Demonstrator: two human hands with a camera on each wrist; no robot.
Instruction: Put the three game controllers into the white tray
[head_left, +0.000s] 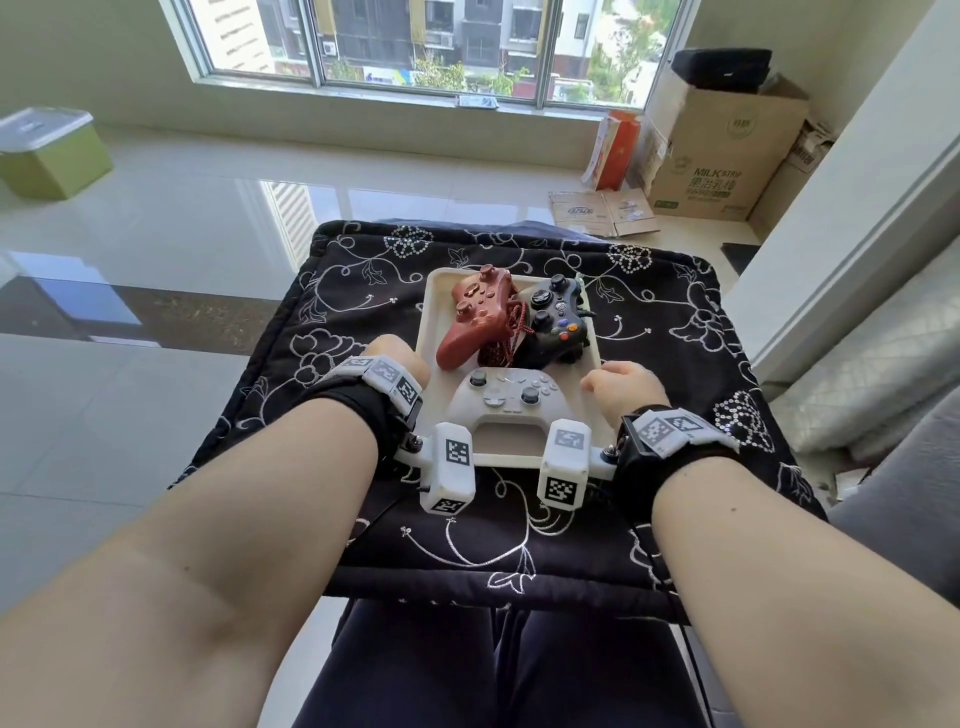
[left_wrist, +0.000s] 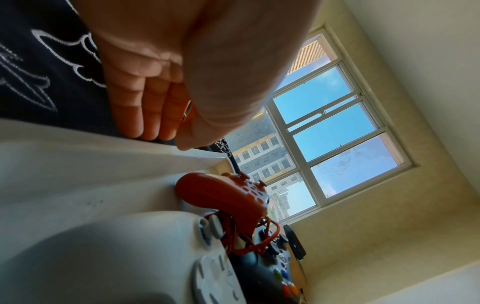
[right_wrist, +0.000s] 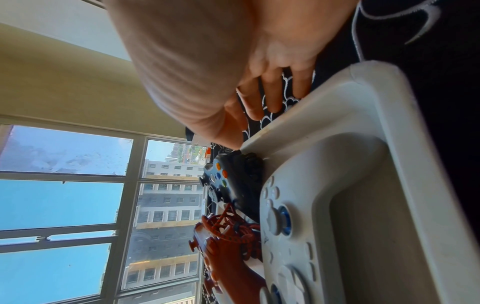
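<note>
All three controllers lie inside the white tray, which sits on the black embroidered cloth.

**Position of the task items relative to the fingers**
- The white controller lies between the two hands, at the near end of the tray. Its long axis runs hand to hand, across the tray; its grips point toward the person.
- The red controller lies beyond the left-hand fingers, leaning, with its braided red cable bunched beside it.
- The black controller lies beyond the right-hand fingers, against the tray's right wall.

**State of the hands**
- Left hand: outside the tray's left wall, fingers relaxed and only slightly curled, holding nothing. In the left wrist view the fingertips lie at the tray's outer rim; contact cannot be confirmed.
- Right hand: outside the right wall, fingers straight and slightly spread, holding nothing. In the right wrist view the fingertips reach down beside the rim.

**Assessment**
The placement appears complete; no controller remains on the cloth. Both hands are equally near the white controller, one at each end of its long axis. Any following move would likely be a withdrawal, or a two-sided hold on the tray walls.
</note>
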